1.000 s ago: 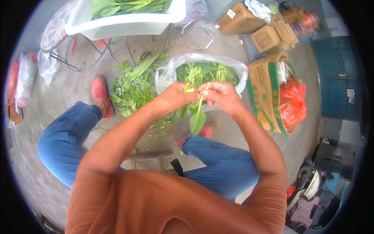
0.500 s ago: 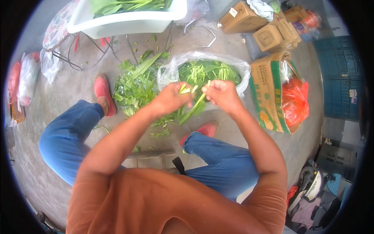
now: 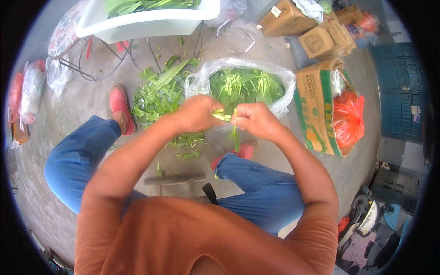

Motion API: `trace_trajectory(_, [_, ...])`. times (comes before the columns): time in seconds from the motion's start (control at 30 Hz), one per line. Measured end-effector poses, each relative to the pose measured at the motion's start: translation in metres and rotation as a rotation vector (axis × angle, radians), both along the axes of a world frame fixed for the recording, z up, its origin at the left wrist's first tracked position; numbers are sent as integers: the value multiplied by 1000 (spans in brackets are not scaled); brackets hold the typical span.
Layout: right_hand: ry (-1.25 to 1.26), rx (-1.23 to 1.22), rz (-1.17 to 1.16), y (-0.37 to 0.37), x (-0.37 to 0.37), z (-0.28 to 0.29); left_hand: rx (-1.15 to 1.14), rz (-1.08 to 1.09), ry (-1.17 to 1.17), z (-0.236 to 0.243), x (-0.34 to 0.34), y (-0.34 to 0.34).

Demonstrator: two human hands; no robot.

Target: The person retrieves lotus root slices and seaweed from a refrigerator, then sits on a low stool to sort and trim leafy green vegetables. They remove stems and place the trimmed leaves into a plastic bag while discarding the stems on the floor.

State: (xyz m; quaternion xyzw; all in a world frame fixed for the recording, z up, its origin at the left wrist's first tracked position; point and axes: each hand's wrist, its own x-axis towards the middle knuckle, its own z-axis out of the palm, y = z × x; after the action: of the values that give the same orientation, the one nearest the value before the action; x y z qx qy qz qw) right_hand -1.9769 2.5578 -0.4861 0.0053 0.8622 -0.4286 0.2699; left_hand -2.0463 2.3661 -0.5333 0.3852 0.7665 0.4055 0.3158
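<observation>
Pale green vegetable stems [image 3: 222,115] stick out of my left hand [image 3: 198,112], which is closed around them. Close beside it, my right hand [image 3: 256,119] pinches a leafy green stalk [image 3: 235,135] between thumb and fingers, its leaf end hanging down. Beyond both hands a clear plastic bag [image 3: 289,75] lies open on the floor, holding bunches of leafy greens [image 3: 250,85] with their cut stems showing. Left of the bag, a loose heap of greens [image 3: 156,98] spreads over the floor, partly behind my left forearm.
A white plastic tub [image 3: 146,25] with more greens stands at the top. To the right are a banana carton [image 3: 316,107] with a red plastic bag [image 3: 347,117] and several cardboard boxes [image 3: 316,43]. A low wooden stool [image 3: 174,179] sits between my legs.
Both hands have come slightly nearer to me and closer together. The stalk in my right hand now hangs almost straight down instead of slanting to the left.
</observation>
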Motion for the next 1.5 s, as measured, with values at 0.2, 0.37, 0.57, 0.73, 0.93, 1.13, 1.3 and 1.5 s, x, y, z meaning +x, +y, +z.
trace_trajectory(0.2, [-152,-488,-364,5,-6,2,248,255,-710,-2,4,-5])
trace_trajectory(0.37, [-176,-691,-365,7,-7,0,416,294,-1238,9,24,7])
trace_trajectory(0.57, [-310,-648,-335,12,-4,-4,300,196,-977,2,19,3])
trace_trajectory(0.73, [-335,-800,-364,12,-4,-8,422,221,-1239,9,19,1])
trace_trajectory(0.93, [-269,-654,-278,8,-7,-3,304,245,-1168,4,19,0])
trace_trajectory(1.13, [-25,-93,46,-4,-1,-11,-1,92,-652,-1,4,-1])
trace_trajectory(1.3, [345,296,305,-31,11,-27,-226,53,-546,-22,3,-4])
trace_trajectory(1.5, [86,332,425,-33,12,-65,-115,206,-825,-22,7,-26])
